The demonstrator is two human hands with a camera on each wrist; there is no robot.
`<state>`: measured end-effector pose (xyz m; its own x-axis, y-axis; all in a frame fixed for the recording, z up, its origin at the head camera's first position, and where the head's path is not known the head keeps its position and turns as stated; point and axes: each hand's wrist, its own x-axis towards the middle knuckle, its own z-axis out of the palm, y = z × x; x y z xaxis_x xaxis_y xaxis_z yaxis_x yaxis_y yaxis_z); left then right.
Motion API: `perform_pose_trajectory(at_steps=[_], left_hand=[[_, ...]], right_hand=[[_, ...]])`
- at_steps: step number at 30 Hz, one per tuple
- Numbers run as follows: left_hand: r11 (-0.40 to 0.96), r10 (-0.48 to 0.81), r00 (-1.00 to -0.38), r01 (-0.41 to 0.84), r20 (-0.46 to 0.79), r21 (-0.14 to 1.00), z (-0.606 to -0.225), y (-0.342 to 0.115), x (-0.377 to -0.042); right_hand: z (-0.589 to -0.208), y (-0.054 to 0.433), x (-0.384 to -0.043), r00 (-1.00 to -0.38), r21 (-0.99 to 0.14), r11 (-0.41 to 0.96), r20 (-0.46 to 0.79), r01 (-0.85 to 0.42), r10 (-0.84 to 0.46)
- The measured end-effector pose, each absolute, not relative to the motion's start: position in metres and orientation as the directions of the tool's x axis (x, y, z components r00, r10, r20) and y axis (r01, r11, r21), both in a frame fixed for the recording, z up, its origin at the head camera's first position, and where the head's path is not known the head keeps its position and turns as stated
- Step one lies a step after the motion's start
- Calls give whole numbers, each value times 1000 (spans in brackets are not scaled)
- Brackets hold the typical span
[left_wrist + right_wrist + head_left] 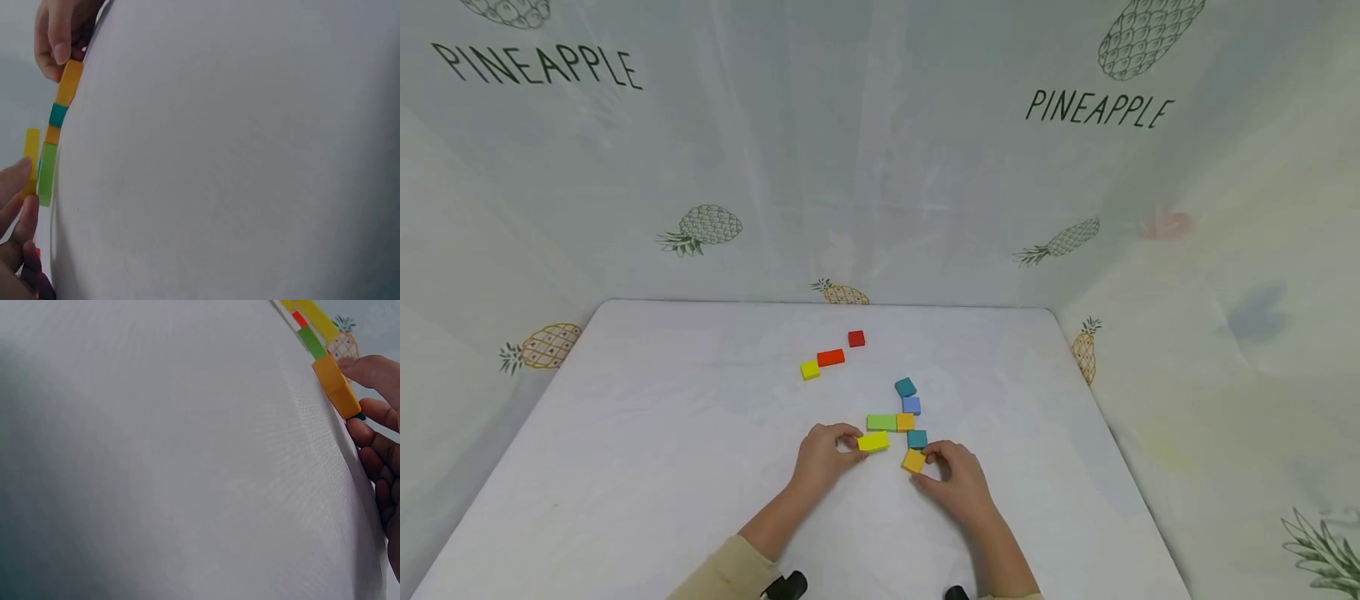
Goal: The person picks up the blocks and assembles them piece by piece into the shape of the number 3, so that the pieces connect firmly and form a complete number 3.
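My left hand (822, 458) pinches a yellow rectangular block (873, 442) between thumb and fingers; the left wrist view shows this block (32, 145) raised beside a lime green block (46, 175). With thumb and fingertips, my right hand (961, 485) holds an orange block (913, 462), tilted slightly in the head view. Just beyond it lies a teal block (917, 439). A second orange block (906, 422) adjoins the teal one and the right end of the lime green block. Farther up the same row come a blue block (912, 406) and another teal block (906, 387).
Toward the back of the white table (700, 433) lie a small yellow block (809, 370), a long red block (831, 357) touching or nearly touching it, and a smaller red block (856, 338) apart from them. A pineapple-print cloth (880, 167) hangs behind the table.
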<state>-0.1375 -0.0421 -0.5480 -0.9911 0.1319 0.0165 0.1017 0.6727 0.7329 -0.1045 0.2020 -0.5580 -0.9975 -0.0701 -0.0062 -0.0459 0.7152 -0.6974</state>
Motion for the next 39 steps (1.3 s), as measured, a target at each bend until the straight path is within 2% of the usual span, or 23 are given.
perform_pose_trajectory(at_steps=[10, 19, 39], left_hand=[[700, 201, -979, 131, -18, 702, -550, -33, -132], [703, 287, -957, 231, 28, 673, -552, -35, -130], [729, 347, -937, 245, -37, 639, -550, -36, -132]], right_hand=[[-560, 203, -107, -996, -692, 718, 17, -72, -83], [-560, 203, -107, -996, -691, 720, 1, -67, -92], [-561, 202, -105, -998, -686, 726, 2, -51, -68]])
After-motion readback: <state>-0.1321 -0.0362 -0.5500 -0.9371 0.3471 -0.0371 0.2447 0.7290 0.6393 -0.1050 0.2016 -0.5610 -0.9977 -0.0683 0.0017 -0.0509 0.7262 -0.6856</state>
